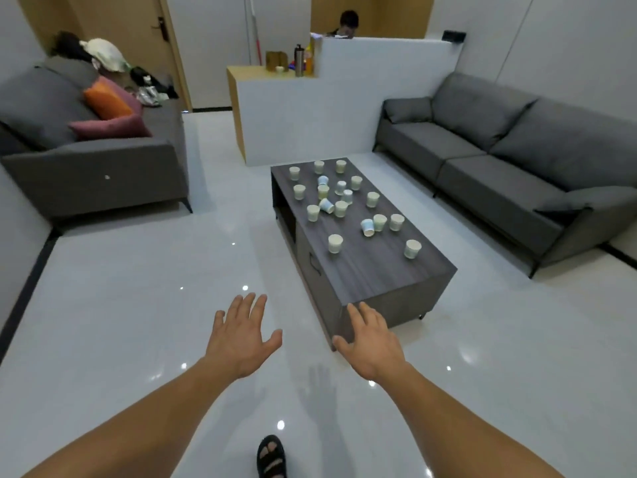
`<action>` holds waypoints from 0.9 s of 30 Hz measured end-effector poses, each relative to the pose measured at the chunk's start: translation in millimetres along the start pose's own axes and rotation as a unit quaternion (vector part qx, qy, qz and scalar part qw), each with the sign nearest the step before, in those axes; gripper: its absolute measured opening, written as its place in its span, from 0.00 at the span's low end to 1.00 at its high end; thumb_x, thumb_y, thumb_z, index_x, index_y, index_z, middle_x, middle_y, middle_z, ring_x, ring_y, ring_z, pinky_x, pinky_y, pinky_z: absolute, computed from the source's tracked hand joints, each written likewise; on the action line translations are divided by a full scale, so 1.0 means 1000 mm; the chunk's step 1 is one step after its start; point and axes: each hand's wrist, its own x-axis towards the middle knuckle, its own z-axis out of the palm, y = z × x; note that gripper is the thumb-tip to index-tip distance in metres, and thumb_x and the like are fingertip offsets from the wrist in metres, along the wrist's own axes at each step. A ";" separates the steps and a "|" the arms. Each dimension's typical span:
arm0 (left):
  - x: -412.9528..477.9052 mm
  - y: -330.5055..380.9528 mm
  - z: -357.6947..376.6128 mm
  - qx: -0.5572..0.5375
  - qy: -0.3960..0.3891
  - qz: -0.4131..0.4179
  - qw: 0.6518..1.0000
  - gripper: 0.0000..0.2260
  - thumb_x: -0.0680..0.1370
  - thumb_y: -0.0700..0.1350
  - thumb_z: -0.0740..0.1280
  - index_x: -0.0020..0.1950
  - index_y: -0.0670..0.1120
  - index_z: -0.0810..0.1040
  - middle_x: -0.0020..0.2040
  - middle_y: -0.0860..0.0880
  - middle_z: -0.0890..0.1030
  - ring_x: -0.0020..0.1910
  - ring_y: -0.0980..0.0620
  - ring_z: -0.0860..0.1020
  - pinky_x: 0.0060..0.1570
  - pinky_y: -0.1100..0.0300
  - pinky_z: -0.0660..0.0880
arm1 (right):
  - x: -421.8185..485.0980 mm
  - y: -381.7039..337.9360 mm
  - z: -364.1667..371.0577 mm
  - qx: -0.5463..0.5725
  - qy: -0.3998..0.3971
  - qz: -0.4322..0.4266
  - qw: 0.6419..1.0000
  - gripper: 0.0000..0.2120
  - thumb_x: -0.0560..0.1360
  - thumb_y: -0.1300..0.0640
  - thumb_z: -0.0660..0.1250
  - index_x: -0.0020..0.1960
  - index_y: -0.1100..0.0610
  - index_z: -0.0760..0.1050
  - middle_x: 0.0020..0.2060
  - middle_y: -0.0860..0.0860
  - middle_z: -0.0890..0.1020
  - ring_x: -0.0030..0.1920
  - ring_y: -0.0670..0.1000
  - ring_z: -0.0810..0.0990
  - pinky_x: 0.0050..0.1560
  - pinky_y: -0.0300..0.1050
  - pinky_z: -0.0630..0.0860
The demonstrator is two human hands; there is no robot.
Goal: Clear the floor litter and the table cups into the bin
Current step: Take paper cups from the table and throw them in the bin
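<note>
**Head view.** Both hands are raised, holding nothing, at the near end of the counter. The left hand is over the floor left of the counter's near corner. The right hand is in line with that corner, and whether it touches the counter cannot be told. Each grip is apart, fingers straight and spread. The cups are scattered over the counter's top from its middle to its far end. Most are upright, a few near the middle lie tipped, and the nearest is well apart from both hands.

**Step in hand (judged):** the approach to the counter to gather cups. To do it well, step in along the counter's left side and take the nearest cups first. Nest upright cups into stacks so that each grip carries several, and right the tipped ones before stacking.

**Hidden or unclear:**
- The bin is not in view.
- No litter can be made out on the floor around the counter; the bright spots there read as lamp reflections.
- Whether any cup holds liquid cannot be told.
- The floor beyond and beneath the counter is hidden.
- The sofa right of the counter and the sofa to its left are cut off by the frame
</note>
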 end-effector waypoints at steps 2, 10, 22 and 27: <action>0.048 0.016 0.003 -0.005 0.002 0.021 1.000 0.35 0.77 0.66 0.50 0.78 0.51 0.47 0.79 0.49 0.50 0.77 0.48 0.46 0.74 0.46 0.51 | 0.035 0.022 -0.017 -0.005 0.003 0.024 1.000 0.37 0.78 0.35 0.54 0.79 0.49 0.47 0.79 0.50 0.49 0.78 0.53 0.47 0.73 0.58 0.60; 0.237 0.082 -0.012 -0.008 -0.004 0.112 0.994 0.36 0.75 0.66 0.53 0.78 0.51 0.48 0.78 0.49 0.53 0.77 0.48 0.50 0.73 0.46 0.54 | 0.163 0.095 -0.074 -0.015 0.019 0.123 0.992 0.37 0.77 0.35 0.55 0.79 0.49 0.46 0.79 0.50 0.49 0.78 0.54 0.48 0.73 0.60 0.60; 0.445 0.218 0.013 -0.031 -0.057 0.135 0.989 0.38 0.76 0.65 0.57 0.78 0.52 0.43 0.79 0.50 0.48 0.77 0.49 0.46 0.74 0.45 0.52 | 0.351 0.236 -0.126 -0.027 -0.012 0.133 0.991 0.38 0.76 0.37 0.60 0.79 0.49 0.48 0.78 0.49 0.51 0.77 0.53 0.50 0.71 0.57 0.63; 0.501 0.254 0.032 -0.044 -0.082 0.107 0.990 0.38 0.76 0.64 0.58 0.78 0.51 0.44 0.79 0.51 0.48 0.77 0.49 0.47 0.74 0.47 0.52 | 0.423 0.285 -0.141 -0.046 -0.058 0.127 0.989 0.39 0.75 0.38 0.61 0.78 0.49 0.48 0.78 0.49 0.51 0.77 0.54 0.51 0.69 0.56 0.64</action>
